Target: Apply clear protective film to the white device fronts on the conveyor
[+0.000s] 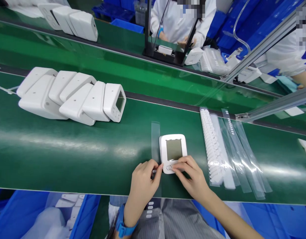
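A white device with a grey screen lies face up on the green work surface. My left hand is closed at its lower left corner, thumb tip against the casing, fingers pinched on a clear strip that runs beneath them. White pieces show on the strip's lower end, past the table edge. Over the device's lower front, my right hand is closed, thumb and fingertips together beside the outlined button. Whatever its fingertips hold is too small or hidden to make out.
Several white devices lean in a row at left. Clear strips and a strip of white pieces lie at right. Blue bins stand below the edge. Across a clear partition, a person in white works.
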Tool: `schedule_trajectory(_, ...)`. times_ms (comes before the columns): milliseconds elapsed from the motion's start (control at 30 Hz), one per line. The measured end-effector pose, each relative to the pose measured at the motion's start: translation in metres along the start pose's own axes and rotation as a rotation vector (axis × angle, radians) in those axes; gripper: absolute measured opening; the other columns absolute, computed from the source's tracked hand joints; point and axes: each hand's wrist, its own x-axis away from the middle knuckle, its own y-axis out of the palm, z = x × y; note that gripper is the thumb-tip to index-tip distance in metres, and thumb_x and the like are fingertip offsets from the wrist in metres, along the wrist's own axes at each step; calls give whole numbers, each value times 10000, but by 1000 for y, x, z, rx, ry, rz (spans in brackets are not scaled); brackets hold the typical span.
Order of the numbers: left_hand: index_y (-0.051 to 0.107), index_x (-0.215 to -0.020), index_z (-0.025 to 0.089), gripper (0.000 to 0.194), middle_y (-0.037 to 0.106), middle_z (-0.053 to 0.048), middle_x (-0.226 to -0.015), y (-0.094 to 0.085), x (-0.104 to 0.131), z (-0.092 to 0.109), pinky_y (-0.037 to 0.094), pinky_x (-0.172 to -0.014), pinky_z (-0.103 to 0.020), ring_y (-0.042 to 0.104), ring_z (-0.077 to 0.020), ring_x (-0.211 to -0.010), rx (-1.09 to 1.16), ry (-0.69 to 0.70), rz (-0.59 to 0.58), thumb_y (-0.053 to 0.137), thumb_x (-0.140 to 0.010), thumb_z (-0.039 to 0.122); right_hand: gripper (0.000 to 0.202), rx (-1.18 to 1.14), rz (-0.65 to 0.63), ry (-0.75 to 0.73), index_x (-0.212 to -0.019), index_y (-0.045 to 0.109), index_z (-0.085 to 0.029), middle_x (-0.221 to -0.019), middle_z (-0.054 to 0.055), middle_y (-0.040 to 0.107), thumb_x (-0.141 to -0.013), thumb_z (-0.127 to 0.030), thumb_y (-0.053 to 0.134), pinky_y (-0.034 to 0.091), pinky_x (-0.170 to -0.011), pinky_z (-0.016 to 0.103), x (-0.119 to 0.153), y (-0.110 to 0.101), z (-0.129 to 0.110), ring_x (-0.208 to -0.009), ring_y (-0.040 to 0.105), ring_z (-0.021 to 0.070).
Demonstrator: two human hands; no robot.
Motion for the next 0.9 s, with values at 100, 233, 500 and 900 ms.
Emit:
schedule_trajectory(100, 455, -700, 218, 295, 526, 57, -576, 0, -1, 0, 349, -584, -265, 484, -125, -516, -4, 2, 8, 514, -975, 308, 128, 34, 33, -45, -923, 677, -217, -856, 51, 614, -928, -127, 586, 515, -685, 316, 1, 8, 3, -797, 589, 179)
schedule_trajectory(233, 453, -702, 215, 291, 524, 58, -579, 0, -1, 1, 348, -578, -258, 483, -120, -518, 7, 6, 17, 513, -976, 296, 124, 19, 39, -39, -922, 670, -208, -847, 49, 623, -918, -107, 598, 516, -677, 308, 2, 10, 4, -792, 584, 176)
schedule_trajectory(500, 457, -698, 211, 287, 512, 64, -569, 0, -1, 2, 344, -565, -250, 477, -111, -511, 5, 20, 40, 526, -968, 279, 132, 3, 50, -37, -920, 661, -207, -840, 44, 630, -922, -99, 587, 509, -670, 308, 2, 10, 3, -785, 575, 173)
schedule_trajectory(900, 487, -707, 214, 279, 532, 55, -580, -1, -1, 2, 363, -566, -256, 502, -119, -528, 21, -10, 23, 513, -969, 306, 106, -78, 56, 105, -859, 653, -198, -831, 37, 604, -935, -173, 583, 495, -620, 269, -4, 6, 1, -726, 586, 149)
